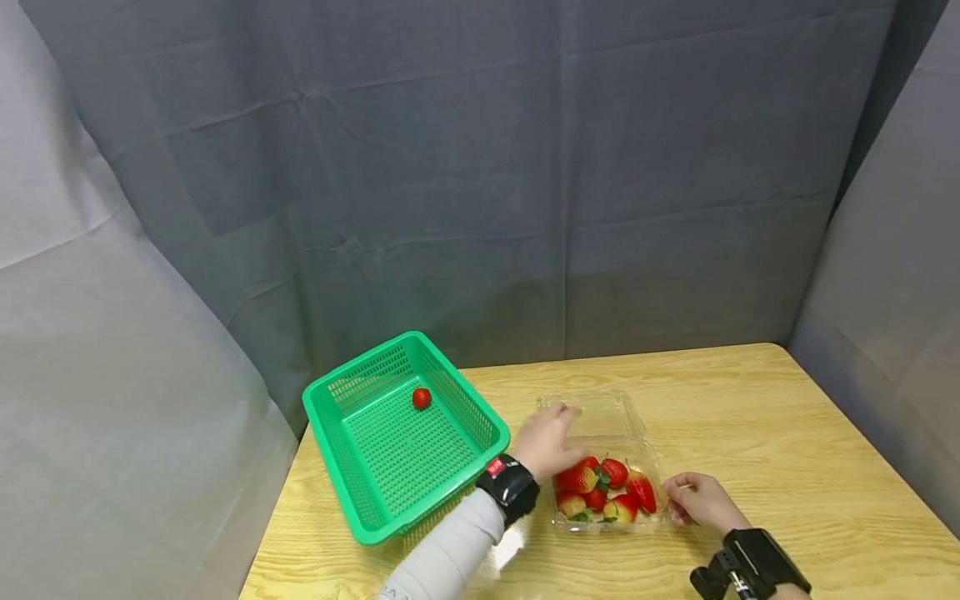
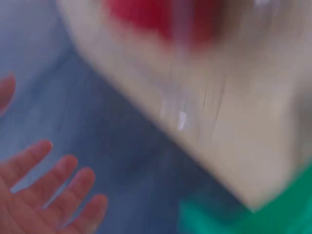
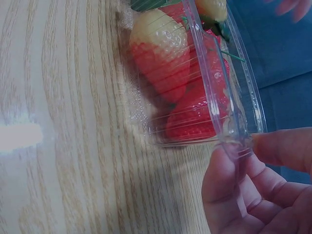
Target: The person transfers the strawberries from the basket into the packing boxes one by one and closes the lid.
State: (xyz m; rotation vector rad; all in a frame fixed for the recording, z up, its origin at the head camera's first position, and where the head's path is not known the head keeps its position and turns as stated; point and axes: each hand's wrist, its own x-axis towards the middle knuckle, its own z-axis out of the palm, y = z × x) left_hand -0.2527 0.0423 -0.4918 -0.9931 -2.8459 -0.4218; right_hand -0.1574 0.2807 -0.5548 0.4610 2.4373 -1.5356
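A clear plastic clamshell box [image 1: 596,417] lies on the table with its lid folded back. Several red strawberries [image 1: 577,479], some pale at one end, fill its base; the right wrist view shows a strawberry [image 3: 161,66] through the wall. My right hand [image 1: 701,502] pinches the box's right rim between thumb and fingers, seen closely at the hand [image 3: 263,187] in the right wrist view. Over the box's left side, my left hand [image 1: 546,442] is empty, its fingers spread in the left wrist view, where the strawberries are blurred.
A green plastic basket [image 1: 457,396] stands left of the box, close by my left forearm. Inside it lies a single strawberry [image 1: 422,398]. The wooden table [image 1: 787,433] ends at a grey cloth [image 1: 450,208] behind, with lighter cloth hanging on both sides.
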